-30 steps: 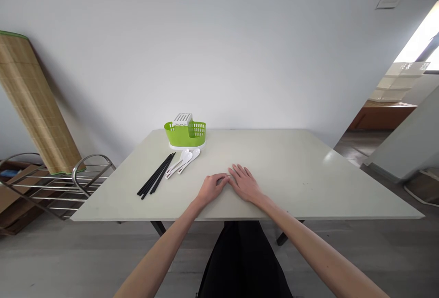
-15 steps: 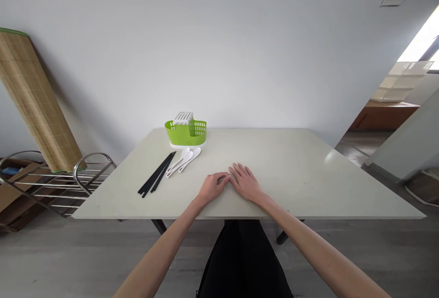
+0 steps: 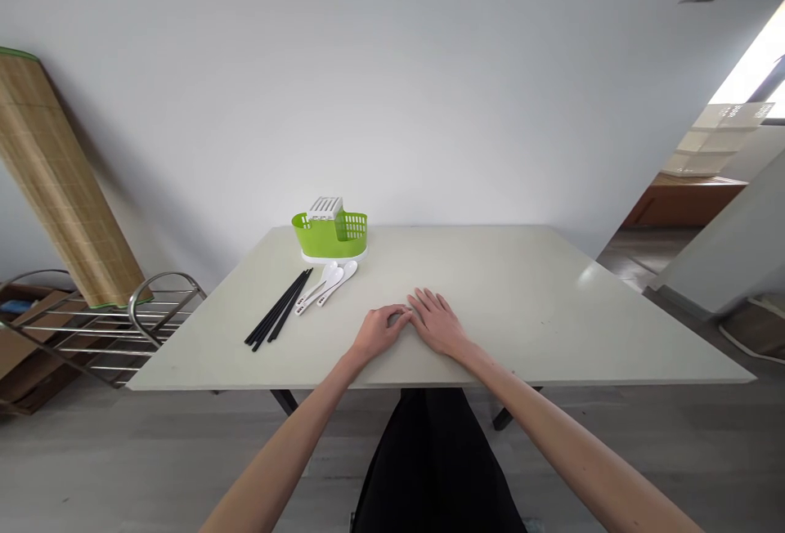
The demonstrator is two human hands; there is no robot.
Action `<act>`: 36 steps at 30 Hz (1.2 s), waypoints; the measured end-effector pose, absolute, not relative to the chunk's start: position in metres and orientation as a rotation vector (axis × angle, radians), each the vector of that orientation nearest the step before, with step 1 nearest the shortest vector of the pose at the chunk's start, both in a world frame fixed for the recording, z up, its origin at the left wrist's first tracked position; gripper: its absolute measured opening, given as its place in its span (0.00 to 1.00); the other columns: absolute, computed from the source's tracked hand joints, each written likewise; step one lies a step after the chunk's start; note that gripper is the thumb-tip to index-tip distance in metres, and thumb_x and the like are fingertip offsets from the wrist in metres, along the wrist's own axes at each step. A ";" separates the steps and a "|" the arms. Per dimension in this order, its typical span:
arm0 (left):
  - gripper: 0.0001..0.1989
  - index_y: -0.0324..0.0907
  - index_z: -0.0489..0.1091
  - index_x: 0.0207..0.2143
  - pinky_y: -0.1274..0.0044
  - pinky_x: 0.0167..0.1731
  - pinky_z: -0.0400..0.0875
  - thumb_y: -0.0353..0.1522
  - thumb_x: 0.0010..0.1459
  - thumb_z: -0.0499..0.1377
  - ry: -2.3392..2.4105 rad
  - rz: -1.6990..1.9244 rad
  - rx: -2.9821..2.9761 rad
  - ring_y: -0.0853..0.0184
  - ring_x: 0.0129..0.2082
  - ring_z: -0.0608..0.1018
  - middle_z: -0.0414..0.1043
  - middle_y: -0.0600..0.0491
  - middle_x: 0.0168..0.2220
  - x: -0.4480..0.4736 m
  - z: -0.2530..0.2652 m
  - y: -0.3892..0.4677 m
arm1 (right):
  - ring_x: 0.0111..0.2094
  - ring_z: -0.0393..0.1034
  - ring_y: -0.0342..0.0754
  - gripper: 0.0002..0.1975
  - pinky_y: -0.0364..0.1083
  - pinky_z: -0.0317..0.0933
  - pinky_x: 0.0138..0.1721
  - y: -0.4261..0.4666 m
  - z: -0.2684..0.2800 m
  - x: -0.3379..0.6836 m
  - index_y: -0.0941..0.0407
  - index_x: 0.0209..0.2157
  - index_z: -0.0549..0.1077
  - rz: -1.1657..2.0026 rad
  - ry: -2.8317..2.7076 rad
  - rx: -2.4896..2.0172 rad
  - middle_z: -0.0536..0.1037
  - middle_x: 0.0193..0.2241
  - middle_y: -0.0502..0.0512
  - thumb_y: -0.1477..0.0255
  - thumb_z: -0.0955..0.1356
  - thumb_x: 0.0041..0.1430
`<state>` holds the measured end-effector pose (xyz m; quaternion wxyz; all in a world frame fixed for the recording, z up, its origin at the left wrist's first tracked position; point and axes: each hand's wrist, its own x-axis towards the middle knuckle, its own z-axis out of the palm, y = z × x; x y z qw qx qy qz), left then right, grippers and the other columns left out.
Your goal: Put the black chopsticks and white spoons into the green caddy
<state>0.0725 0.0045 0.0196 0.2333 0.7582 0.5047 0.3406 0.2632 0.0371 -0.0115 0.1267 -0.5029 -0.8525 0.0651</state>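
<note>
My left hand (image 3: 379, 331) rests on the white table (image 3: 521, 288) near its front edge, fingers loosely bent and a gap showing between thumb and forefinger. Its fingertips meet the side of my right hand (image 3: 438, 324), which lies flat, palm down, with the fingers a little apart. Neither hand holds anything. Left of them are three white spoons (image 3: 328, 287) with marked handle ends. Beside the spoons lies a loose bundle of several black chopsticks (image 3: 279, 311). A green basket (image 3: 328, 240) with a slotted white top part and white base stands behind the spoons.
A white wall (image 3: 429, 83) rises behind the table. At the left, a rolled bamboo mat (image 3: 67, 181) leans above a metal rack (image 3: 110, 329) with cardboard beneath. Pale stacked boxes (image 3: 715, 141) stand on a brown surface at the far right.
The view has shifted very slightly, so everything sits a few pixels off. Both hands keep their place on the table, and the objects have not moved.
</note>
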 end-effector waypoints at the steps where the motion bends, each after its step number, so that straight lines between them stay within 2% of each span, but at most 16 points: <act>1: 0.16 0.50 0.80 0.45 0.71 0.55 0.71 0.44 0.68 0.55 1.387 0.930 2.085 0.60 0.48 0.82 0.83 0.56 0.50 0.073 0.020 0.004 | 0.76 0.40 0.54 0.36 0.56 0.34 0.73 0.037 -0.011 0.263 0.56 0.73 0.57 0.190 -2.482 -1.464 0.50 0.75 0.56 0.54 0.46 0.75; 9: 0.16 0.49 0.80 0.45 0.72 0.53 0.72 0.44 0.68 0.54 1.411 0.912 2.098 0.61 0.46 0.83 0.83 0.56 0.50 0.073 0.023 0.003 | 0.76 0.38 0.54 0.36 0.57 0.35 0.73 0.038 -0.013 0.264 0.55 0.73 0.56 0.216 -2.478 -1.467 0.49 0.75 0.55 0.53 0.46 0.75; 16: 0.17 0.50 0.80 0.48 0.72 0.54 0.72 0.43 0.69 0.53 1.408 0.926 2.112 0.61 0.49 0.82 0.82 0.56 0.51 0.072 0.020 0.005 | 0.76 0.39 0.54 0.37 0.57 0.35 0.73 0.039 -0.014 0.264 0.55 0.73 0.57 0.227 -2.464 -1.456 0.50 0.75 0.56 0.51 0.46 0.75; 21: 0.18 0.49 0.80 0.50 0.71 0.54 0.73 0.42 0.70 0.53 1.439 0.915 2.118 0.61 0.48 0.83 0.82 0.55 0.52 0.071 0.018 0.006 | 0.76 0.40 0.54 0.39 0.57 0.35 0.73 0.041 -0.017 0.263 0.54 0.73 0.57 0.229 -2.449 -1.451 0.51 0.75 0.56 0.48 0.46 0.74; 27: 0.17 0.48 0.79 0.50 0.71 0.58 0.71 0.41 0.70 0.53 1.436 0.931 2.110 0.60 0.52 0.82 0.81 0.54 0.53 0.071 0.015 0.007 | 0.75 0.40 0.54 0.40 0.57 0.36 0.73 0.041 -0.018 0.263 0.55 0.73 0.58 0.214 -2.445 -1.439 0.52 0.75 0.57 0.47 0.44 0.73; 36: 0.17 0.49 0.79 0.50 0.71 0.55 0.72 0.41 0.70 0.52 1.448 0.904 2.114 0.60 0.51 0.82 0.82 0.54 0.52 0.071 0.017 0.007 | 0.75 0.40 0.54 0.41 0.57 0.36 0.73 0.041 -0.017 0.263 0.55 0.73 0.58 0.220 -2.446 -1.442 0.51 0.75 0.56 0.47 0.43 0.73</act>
